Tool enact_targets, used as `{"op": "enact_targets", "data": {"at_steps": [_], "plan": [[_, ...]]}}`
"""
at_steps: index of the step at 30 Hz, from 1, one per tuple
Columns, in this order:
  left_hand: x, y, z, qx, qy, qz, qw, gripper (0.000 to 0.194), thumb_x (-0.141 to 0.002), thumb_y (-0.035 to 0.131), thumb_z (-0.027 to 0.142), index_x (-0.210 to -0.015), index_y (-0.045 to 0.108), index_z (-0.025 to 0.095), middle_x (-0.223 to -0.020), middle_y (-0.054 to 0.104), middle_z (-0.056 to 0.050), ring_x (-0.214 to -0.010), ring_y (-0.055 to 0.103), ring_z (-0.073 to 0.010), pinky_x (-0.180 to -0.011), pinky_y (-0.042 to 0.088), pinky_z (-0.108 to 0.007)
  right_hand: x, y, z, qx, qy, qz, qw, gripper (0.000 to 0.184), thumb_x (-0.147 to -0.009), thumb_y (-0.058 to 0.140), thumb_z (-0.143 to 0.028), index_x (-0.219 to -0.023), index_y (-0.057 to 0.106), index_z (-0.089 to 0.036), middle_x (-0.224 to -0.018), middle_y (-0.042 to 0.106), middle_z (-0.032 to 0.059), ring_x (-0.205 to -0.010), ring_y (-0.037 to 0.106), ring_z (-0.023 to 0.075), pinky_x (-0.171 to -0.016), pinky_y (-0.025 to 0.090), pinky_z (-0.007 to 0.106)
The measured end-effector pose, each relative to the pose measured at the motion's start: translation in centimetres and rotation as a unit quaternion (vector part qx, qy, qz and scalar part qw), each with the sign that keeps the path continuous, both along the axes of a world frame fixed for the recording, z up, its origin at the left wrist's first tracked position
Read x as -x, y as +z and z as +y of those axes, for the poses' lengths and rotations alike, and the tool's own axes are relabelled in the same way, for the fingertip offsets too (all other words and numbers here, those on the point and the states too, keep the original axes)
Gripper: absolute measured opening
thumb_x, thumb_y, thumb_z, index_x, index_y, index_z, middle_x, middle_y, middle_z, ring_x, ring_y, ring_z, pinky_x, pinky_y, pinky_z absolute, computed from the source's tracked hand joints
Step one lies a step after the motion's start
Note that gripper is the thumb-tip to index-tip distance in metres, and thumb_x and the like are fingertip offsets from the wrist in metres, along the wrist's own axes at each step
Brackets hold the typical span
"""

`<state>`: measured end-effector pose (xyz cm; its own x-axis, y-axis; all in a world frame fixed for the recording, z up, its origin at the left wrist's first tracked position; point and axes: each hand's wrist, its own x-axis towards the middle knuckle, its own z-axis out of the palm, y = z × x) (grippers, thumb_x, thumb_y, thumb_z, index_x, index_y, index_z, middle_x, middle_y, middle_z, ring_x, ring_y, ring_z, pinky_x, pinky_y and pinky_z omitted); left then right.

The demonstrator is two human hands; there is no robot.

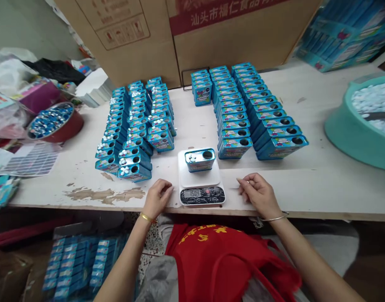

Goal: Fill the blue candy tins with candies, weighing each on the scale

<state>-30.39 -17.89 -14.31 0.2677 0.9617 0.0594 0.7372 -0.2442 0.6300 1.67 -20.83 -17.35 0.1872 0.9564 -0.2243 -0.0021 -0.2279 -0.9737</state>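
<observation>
Okay, what's on the scale?

One blue tin (pixel 200 160), on the platform of a digital kitchen scale (pixel 192 178). White candies show in the opening toward the left hand; the other hole looks dark. Readout starts 150, last digit too small to trust.

Grip?

Both empty, neither around anything. Left hand (pixel 157 198) lies on the tabletop (pixel 305 188) just beside the scale, half curled, moderately open, gold bracelet at the wrist. Right hand (pixel 258 193) sits on the far side, similarly loose, thin silver bangle. Neither touches the tin.

Contact with the scale?

Left fingertips (pixel 170 189) almost reach its edge; cannot tell if they touch. Right fingertips (pixel 239 180) stay slightly apart.

Farther out?

Packed rows of blue tins (pixel 161 140) stand left of the scale, many showing white candies. More rows of blue tins (pixel 234 147) stand to the right, holes dark. Beyond them, a red pot (pixel 66 134) of shiny blue pieces at far left, a teal basin (pixel 331 126) of white candies at right.
</observation>
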Motion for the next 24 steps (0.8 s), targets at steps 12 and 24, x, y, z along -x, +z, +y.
{"op": "enact_targets", "data": {"at_steps": [12,24], "plan": [[-4.5,4.8,2.7,-0.238,-0.023,-0.066,0.969,0.028,-0.088,0.054,0.023,-0.116,0.054,0.019,-0.105,0.059,-0.008,-0.097,0.056,-0.0168,-0.085,0.047,-0.032,5.3,9.0,5.6,-0.256,-0.017,-0.182,0.949,0.023,-0.080,0.065,-0.033,-0.065,0.056,-0.018,-0.065,0.050,-0.0013,-0.061,0.046,0.0113,-0.058,0.038,0.026],[-7.3,5.6,3.6,-0.311,-0.088,0.128,0.938,0.051,-0.087,0.051,0.043,-0.131,0.046,0.017,-0.145,0.035,-0.017,-0.140,0.019,-0.0318,-0.110,0.016,-0.055,7.8,8.5,6.3,-0.179,0.011,-0.082,0.980,0.040,-0.095,0.040,-0.036,-0.130,0.048,-0.020,-0.122,0.061,0.0096,-0.116,0.054,0.0186,-0.101,0.040,0.039]]}}
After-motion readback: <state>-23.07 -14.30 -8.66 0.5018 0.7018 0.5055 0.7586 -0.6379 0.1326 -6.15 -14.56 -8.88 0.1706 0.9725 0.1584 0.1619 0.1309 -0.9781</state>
